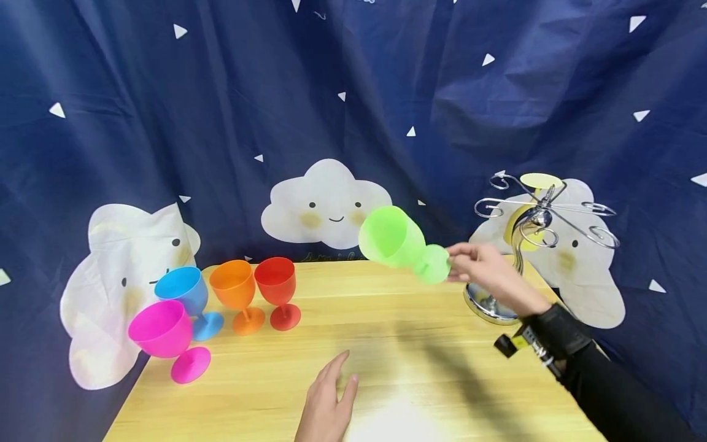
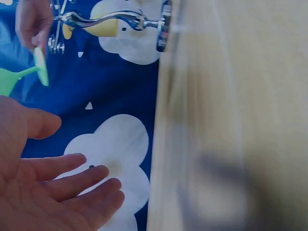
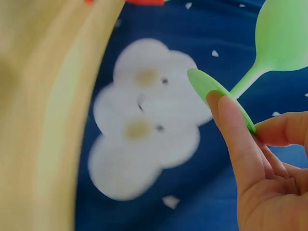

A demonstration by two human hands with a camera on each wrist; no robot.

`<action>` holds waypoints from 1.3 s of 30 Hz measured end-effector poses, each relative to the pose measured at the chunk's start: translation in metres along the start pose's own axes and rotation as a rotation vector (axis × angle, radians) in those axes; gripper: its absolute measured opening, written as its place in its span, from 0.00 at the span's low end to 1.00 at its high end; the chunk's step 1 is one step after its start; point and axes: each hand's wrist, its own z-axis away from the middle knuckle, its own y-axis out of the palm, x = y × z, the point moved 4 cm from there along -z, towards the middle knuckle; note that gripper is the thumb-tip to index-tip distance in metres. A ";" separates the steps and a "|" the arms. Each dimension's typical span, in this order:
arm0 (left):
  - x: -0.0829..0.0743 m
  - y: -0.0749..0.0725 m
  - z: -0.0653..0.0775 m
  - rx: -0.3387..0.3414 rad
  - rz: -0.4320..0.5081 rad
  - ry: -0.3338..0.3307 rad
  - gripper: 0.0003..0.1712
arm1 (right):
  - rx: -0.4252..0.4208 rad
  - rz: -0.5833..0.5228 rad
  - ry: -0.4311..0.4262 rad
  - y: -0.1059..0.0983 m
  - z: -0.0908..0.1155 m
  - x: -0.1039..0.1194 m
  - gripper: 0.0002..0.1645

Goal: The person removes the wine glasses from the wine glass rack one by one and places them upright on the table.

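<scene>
My right hand [image 1: 480, 267] holds a green plastic goblet [image 1: 394, 239] in the air by its round foot, the bowl tilted up and to the left. In the right wrist view the fingers [image 3: 236, 125] pinch the green foot [image 3: 211, 91] at its edge. A chrome wire glass rack [image 1: 538, 224] stands just behind that hand, with a yellow goblet [image 1: 525, 221] hanging upside down in it. My left hand [image 1: 326, 405] hovers low over the wooden table [image 1: 386, 368] near its front edge, fingers straight and holding nothing. Its bare palm [image 2: 43, 183] fills the left wrist view.
Pink [image 1: 166, 334], blue [image 1: 185, 294], orange [image 1: 237, 291] and red [image 1: 278, 288] goblets stand upright in a cluster at the table's left rear. A dark blue cloth with white clouds [image 1: 326, 202] hangs behind and around the table.
</scene>
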 end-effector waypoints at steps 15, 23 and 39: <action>-0.018 0.004 -0.013 -0.017 0.178 0.056 0.25 | 0.149 -0.551 0.127 0.140 0.042 -0.099 0.27; -0.022 0.016 -0.018 -0.006 0.214 0.060 0.20 | 0.180 -0.745 0.147 0.170 0.057 -0.115 0.25; -0.028 0.020 -0.023 -0.176 0.286 0.081 0.16 | 0.220 -0.903 0.143 0.192 0.067 -0.109 0.20</action>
